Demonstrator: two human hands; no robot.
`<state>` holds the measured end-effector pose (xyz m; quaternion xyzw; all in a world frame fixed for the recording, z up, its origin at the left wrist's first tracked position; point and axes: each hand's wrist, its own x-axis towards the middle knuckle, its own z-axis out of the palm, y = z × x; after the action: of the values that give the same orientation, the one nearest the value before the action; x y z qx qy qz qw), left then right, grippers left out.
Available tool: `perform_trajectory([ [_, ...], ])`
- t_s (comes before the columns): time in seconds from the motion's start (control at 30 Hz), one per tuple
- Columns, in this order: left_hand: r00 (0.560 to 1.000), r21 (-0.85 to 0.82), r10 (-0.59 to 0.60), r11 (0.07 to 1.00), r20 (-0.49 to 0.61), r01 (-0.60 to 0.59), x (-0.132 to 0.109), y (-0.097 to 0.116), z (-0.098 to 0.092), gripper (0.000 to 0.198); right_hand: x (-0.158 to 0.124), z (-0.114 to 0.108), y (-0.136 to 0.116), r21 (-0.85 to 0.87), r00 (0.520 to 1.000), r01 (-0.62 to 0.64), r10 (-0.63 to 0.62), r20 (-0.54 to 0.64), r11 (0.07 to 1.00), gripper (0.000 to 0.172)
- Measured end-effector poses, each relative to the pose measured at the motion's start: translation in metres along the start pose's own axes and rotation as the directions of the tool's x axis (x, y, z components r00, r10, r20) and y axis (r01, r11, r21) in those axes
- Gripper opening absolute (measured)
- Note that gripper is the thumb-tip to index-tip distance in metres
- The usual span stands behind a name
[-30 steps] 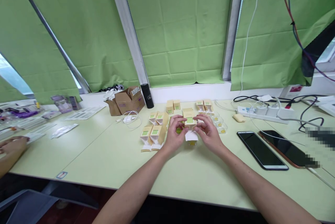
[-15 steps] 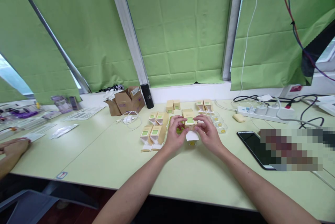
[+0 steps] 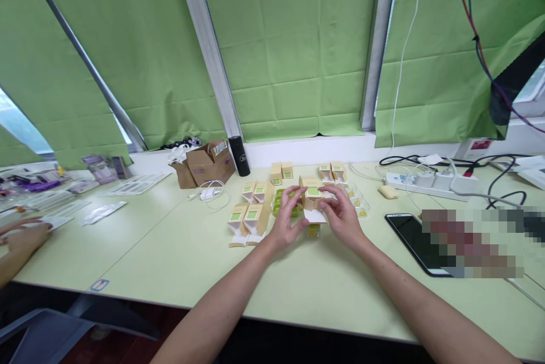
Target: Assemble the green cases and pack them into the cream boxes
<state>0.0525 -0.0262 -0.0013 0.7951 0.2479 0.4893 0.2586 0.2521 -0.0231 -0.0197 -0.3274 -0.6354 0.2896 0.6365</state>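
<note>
Between my hands stands a small tan carton [image 3: 313,200] with a green square on it and a white flap toward me. My right hand [image 3: 344,217] grips its right side. My left hand [image 3: 286,222] is at its left side, thumb and fingers apart. A clear piece with yellow [image 3: 314,231] shows under the flap. Green trays [image 3: 279,203] lie behind my left hand, partly hidden. Clear cups with yellow bits [image 3: 360,205] sit to the right. Similar cartons stand at left [image 3: 252,215], at the back [image 3: 281,172] and at back right [image 3: 332,172].
A brown cardboard box [image 3: 208,166] and a black bottle [image 3: 239,156] stand at the back left, near a white cable [image 3: 217,193]. On the right are a phone [image 3: 419,242], an earbud case [image 3: 388,192] and a power strip [image 3: 430,180]. Another person's hand [image 3: 28,234] rests far left.
The carton has shifted slightly right. My left hand's fingers have spread away from it, and more of the green trays shows. The other person's hand has moved slightly.
</note>
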Motion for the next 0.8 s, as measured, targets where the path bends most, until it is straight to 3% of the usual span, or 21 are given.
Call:
perform_trajectory([
  [0.1,0.998,0.02,-0.017,1.0,0.056,0.016,-0.0007,-0.0029,0.0005,0.099,0.0002,-0.0008,0.0007,-0.002,1.0,-0.001,0.001,-0.015,1.0,0.03],
  [0.17,0.998,0.032,-0.022,0.999,0.059,0.02,-0.001,-0.0046,0.0019,0.103,0.0001,-0.0005,0.0005,0.0,1.0,-0.004,0.004,-0.017,1.0,0.03],
  [0.5,0.999,0.016,-0.02,1.0,-0.05,0.021,0.0001,-0.0012,0.0044,0.071,-0.0013,0.0021,-0.0018,0.045,1.0,-0.004,0.004,0.008,0.999,0.029],
  [0.8,0.991,-0.056,-0.069,0.996,-0.114,0.063,0.0008,-0.0094,0.0028,0.056,-0.0037,-0.0001,-0.002,0.037,0.997,0.016,-0.019,0.078,0.999,0.034],
])
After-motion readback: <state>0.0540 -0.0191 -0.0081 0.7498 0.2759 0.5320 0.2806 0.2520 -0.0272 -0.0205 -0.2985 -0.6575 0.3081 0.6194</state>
